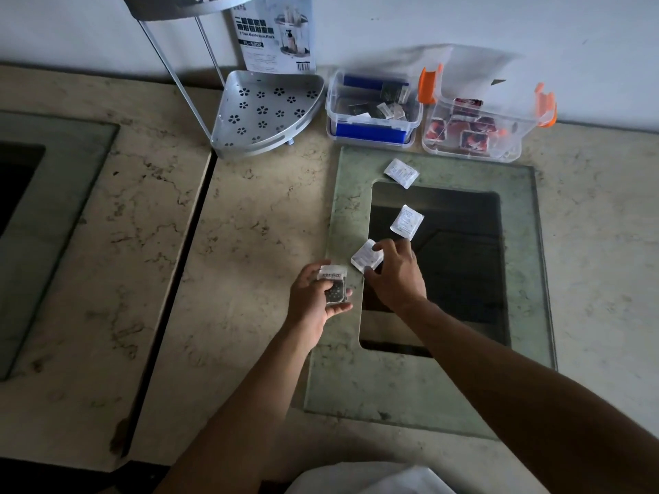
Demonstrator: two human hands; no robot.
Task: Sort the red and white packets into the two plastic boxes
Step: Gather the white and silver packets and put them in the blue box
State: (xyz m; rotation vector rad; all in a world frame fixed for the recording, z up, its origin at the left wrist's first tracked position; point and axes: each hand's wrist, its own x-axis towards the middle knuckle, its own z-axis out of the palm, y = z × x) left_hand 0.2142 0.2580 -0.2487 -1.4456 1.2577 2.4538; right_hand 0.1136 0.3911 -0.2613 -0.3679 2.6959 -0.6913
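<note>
Left hand (313, 297) at frame center held a small stack of packets (333, 285), thumb and fingers curled round it; white top edge, dark print below. We couldn't tell how many were in the stack.

Right hand (394, 276) just to its right pinched a white packet (367, 258) by its near edge, fingers curled on it. We couldn't tell if that packet was lifted or touching the glass plate (527, 279).

Two more white packets lay loose on the plate: one (407, 222) just above the right hand, another (400, 172) further up near the plate's top edge, well apart from both hands.

Upper right, against the wall, two clear plastic boxes sat side by side. We saw the blue-latched box (372, 131) on the left held white and dark packets. The orange-latched box (470, 151) on the right held red packets (474, 139).

Left of the boxes stood a metal corner rack (264, 112) with its product card (274, 33) behind it. Everything sat on a marble counter (249, 244).
</note>
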